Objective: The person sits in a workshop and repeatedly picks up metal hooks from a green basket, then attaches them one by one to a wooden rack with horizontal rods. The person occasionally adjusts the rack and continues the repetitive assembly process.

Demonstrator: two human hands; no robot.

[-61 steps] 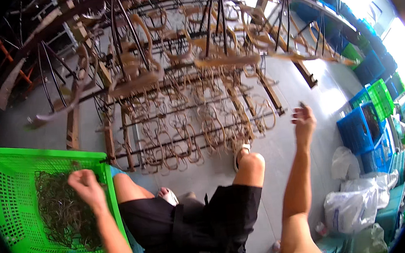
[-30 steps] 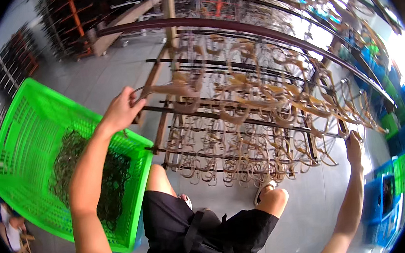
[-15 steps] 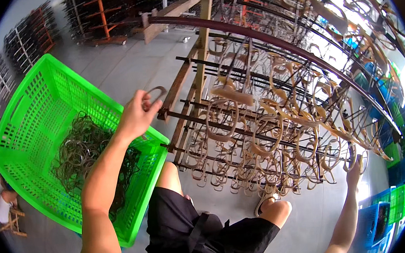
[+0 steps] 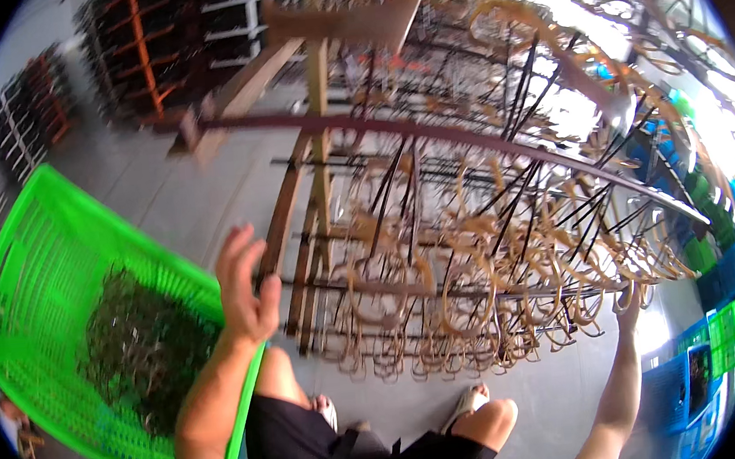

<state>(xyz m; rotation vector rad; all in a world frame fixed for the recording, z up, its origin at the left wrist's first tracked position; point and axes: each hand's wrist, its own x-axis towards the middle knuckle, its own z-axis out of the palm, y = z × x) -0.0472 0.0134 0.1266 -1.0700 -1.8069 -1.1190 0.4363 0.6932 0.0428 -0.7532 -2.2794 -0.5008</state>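
My left hand (image 4: 247,287) is raised over the right edge of a green plastic basket (image 4: 16,299), fingers stretched out and nothing visible in them. A tangled heap of thin dark loops (image 4: 144,348) lies in the basket. In front of me stands a rack with wooden posts and dark bars, thickly hung with tan-brown curved loops (image 4: 472,299). At the rack's far right end, my right hand (image 4: 630,306) is up against the lowest hanging loops. Its fingers look closed there, but they are small and blurred, so what they hold cannot be made out.
A long dark-red bar (image 4: 429,131) crosses the rack at upper height. A wooden post (image 4: 318,101) rises at its left. Blue crates (image 4: 671,390) and a green crate (image 4: 726,339) stand at the right. More loaded racks with an orange upright (image 4: 146,56) stand at the back left.
My left hand has moved down and opened; the brown loop it held is no longer seen in it. The view has shifted, and the right hand stays at the rack's right end.
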